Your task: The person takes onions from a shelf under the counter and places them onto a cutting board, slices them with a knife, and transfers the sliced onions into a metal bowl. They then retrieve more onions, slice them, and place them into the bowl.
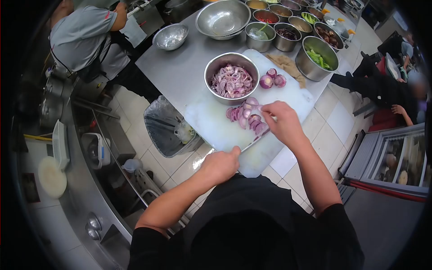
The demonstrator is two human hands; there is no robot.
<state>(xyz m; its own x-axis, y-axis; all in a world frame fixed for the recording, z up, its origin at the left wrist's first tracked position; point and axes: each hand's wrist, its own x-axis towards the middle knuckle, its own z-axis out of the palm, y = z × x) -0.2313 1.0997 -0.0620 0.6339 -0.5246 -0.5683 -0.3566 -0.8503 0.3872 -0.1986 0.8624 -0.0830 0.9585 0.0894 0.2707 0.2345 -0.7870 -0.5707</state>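
— Excuse me, which hand has the knife?
— The left hand (220,166). Its fingers are wrapped around the handle end of the knife (254,143), and this hand is above the near-left edge of the cutting board (211,119), close to the near corner.
— And how does the blade point?
— It is slanted. The long axis goes from the left hand away from the body and to the right, so its far end lies close by the right hand (282,119).
— Where is the onion, please?
— The cut onion pieces (247,114) lie around the middle of the board, beyond the blade if we look from the near corner. The thin slices are more to the left; the thicker pieces are nearer to the blade. Whether the steel touches one, I cannot tell.
— Which hand is nearer to them?
— The right one. From its fingertips, the pieces lie to the left and also toward the near corner. The left hand is farther from them.
— Do the right fingers grasp something?
— They are bent, with thumb and index finger close together, but I cannot say if a piece is between them.
— And what stands behind?
— A steel bowl (225,58) with sliced onion, at the far-left edge of the board. Three red onions (266,81) sit between it and the right corner.
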